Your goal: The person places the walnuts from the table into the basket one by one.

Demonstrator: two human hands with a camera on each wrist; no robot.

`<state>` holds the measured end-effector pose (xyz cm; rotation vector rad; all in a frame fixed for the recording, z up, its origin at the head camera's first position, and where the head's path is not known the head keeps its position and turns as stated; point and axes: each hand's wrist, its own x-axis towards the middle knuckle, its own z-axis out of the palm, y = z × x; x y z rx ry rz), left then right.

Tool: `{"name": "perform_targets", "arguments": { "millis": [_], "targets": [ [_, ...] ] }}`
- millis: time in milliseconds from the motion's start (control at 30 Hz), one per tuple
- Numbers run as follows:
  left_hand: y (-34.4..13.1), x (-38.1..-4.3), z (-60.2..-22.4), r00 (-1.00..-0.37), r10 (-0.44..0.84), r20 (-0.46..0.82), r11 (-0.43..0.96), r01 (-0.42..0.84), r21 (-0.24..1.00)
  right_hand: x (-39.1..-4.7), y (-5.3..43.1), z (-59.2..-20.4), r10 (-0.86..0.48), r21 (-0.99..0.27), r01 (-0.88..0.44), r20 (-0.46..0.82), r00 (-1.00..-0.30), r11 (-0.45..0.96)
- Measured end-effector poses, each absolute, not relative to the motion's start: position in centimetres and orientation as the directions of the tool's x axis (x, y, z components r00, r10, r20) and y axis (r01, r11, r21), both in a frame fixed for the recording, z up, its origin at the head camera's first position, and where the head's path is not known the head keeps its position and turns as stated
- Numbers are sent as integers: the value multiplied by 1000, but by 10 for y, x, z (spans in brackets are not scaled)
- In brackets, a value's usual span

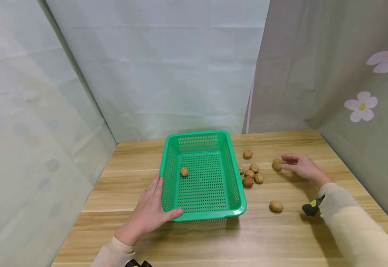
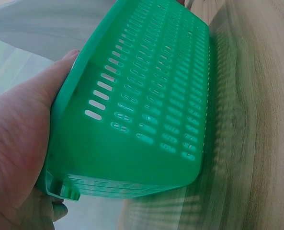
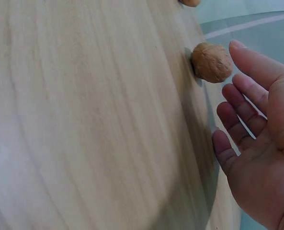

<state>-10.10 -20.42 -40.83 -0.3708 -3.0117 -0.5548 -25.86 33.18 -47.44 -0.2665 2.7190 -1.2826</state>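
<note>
My left hand [image 1: 150, 209] rests on the near left corner of a green plastic basket [image 1: 203, 215], its thumb across the front rim and its extended fingers along the left rim. The left wrist view shows the palm against the corner of the basket wall [image 2: 132, 91]. One walnut [image 1: 184, 171] lies inside, toward the left. Over at the right, my right hand [image 1: 301, 167] is held low above the table with thumb and fingers parted. A walnut [image 3: 211, 63] sits just beyond its fingertips, not enclosed by them.
Several walnuts [image 1: 249, 174] cluster beside the basket's right wall. Single walnuts lie farther back [image 1: 247, 154] and nearer the front [image 1: 276, 206]. The wooden table [image 1: 130, 159] is bounded by pale cloth [image 1: 167, 74] at the back and both sides.
</note>
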Motion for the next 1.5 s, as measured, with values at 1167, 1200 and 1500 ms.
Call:
{"name": "perform_targets", "arguments": {
  "millis": [1167, 1200, 1500],
  "targets": [
    [-202, -98, -405, -967, 230, 110, 902, 254, 349, -264, 316, -488, -249, -756, -134, -40, -968, 641],
    [-202, -99, -405, -967, 231, 111, 902, 255, 348, -264, 316, -487, -244, -757, -131, -39, -969, 640],
    [-202, -99, -403, -970, 224, 97, 903, 244, 353, -262, 309, -470, -235, -740, -140, -25, -972, 658]
  ]
}}
